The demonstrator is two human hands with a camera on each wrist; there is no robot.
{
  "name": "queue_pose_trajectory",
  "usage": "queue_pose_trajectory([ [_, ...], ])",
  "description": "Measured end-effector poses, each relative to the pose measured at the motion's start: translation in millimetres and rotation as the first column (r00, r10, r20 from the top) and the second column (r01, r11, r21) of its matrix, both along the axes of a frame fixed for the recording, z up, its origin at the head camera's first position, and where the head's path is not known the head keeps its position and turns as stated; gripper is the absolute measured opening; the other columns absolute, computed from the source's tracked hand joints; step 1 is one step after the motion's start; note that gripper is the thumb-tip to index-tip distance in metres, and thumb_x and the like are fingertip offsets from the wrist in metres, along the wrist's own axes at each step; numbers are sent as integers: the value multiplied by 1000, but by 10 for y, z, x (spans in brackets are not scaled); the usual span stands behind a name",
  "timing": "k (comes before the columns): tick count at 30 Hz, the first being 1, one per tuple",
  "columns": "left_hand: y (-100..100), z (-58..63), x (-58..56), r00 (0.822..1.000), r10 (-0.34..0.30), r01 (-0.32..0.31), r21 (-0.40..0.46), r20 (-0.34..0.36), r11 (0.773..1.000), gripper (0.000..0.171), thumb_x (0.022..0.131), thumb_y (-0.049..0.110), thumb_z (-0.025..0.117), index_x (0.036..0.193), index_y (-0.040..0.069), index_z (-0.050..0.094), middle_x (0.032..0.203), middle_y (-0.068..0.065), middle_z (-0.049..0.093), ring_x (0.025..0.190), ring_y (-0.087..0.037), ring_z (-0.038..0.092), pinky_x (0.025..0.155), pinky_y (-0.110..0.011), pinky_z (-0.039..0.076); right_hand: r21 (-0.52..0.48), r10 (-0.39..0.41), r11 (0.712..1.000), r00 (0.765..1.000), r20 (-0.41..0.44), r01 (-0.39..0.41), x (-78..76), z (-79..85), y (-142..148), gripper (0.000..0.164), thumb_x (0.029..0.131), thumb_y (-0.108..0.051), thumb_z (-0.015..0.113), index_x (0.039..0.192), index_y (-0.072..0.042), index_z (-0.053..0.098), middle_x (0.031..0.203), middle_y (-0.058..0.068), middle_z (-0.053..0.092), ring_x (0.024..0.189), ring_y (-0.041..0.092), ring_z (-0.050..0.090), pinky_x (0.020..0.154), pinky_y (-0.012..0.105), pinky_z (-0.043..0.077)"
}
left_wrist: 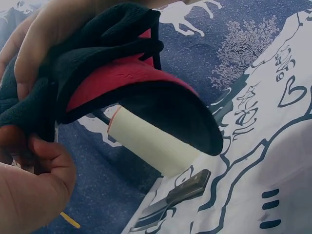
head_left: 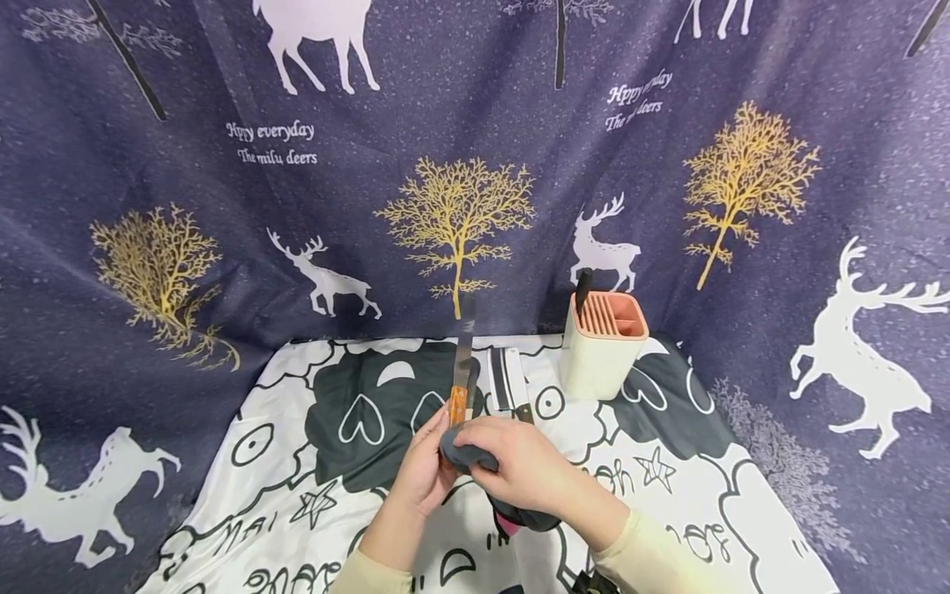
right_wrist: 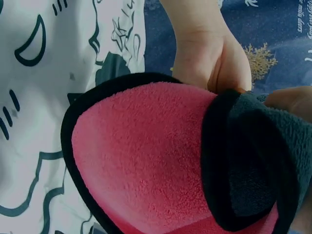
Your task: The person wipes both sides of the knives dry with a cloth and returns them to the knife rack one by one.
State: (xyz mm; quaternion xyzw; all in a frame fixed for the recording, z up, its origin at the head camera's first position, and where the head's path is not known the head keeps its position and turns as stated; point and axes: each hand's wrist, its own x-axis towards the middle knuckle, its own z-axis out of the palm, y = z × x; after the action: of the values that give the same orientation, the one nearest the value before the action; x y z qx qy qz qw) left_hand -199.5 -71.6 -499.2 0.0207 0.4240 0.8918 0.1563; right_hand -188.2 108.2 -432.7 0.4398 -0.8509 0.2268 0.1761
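My left hand [head_left: 426,470] holds a knife by its orange-brown handle [head_left: 458,404], the narrow blade [head_left: 463,355] pointing away from me. My right hand [head_left: 519,462] grips a bunched fleecy cloth [head_left: 463,450], pressed against the near end of that handle. In the right wrist view the cloth [right_wrist: 141,156] shows a pink side, a dark grey-green side and a black edge. Its loose part hangs below the right hand. The cloth hides much of the handle and some left fingers. Both hands [left_wrist: 39,195] meet at the cloth in the left wrist view.
Just beyond my hands, a broad-bladed knife [head_left: 508,379] with a dark handle lies on the black-and-white patterned sheet [head_left: 260,495]. A cream knife holder [head_left: 597,367] with an orange slotted top stands back right, one black handle [head_left: 584,285] rising from it. Dark deer-print fabric [head_left: 475,124] hangs behind.
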Motion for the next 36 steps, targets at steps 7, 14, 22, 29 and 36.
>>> queue_pose_trajectory([
  [7,-2,-39,0,1000,6,-7,-33,-23,999,56,114,33,32,164,9,21,120,2,57,100,-4,60,83,-17,56,31,121,992,993,18,-121,71,12,94,33,80,-12,79,110,-21,71,116,-6,73,107,8,70,92,25,57],
  [14,-32,-8,20,1000,-5,6,-31,25,1000,57,113,36,32,164,13,21,100,4,58,79,-4,58,70,-21,51,-136,101,987,986,134,-82,-1,88,276,34,82,-9,75,114,-21,70,118,-4,73,108,12,70,96,31,56],
  [22,10,31,71,995,-99,99,-23,5,995,53,113,38,33,161,18,25,95,2,56,64,-7,54,61,-23,44,-367,-79,915,966,247,169,-171,107,302,33,83,-3,74,112,-20,73,116,-2,74,106,17,71,93,35,57],
  [29,65,14,128,987,-152,149,-51,-50,988,34,113,38,36,137,21,51,96,2,57,66,-5,59,62,-20,51,-307,-235,901,940,248,306,-249,26,89,30,84,-11,74,113,-19,73,114,-2,75,107,17,72,93,39,57],
  [36,76,-19,175,991,-126,122,-71,-53,990,28,113,34,36,123,22,61,95,2,61,66,-5,60,63,-21,55,-179,-306,919,923,233,351,-135,-9,1,32,84,-17,73,115,-21,73,113,-2,76,103,17,73,88,39,58],
])
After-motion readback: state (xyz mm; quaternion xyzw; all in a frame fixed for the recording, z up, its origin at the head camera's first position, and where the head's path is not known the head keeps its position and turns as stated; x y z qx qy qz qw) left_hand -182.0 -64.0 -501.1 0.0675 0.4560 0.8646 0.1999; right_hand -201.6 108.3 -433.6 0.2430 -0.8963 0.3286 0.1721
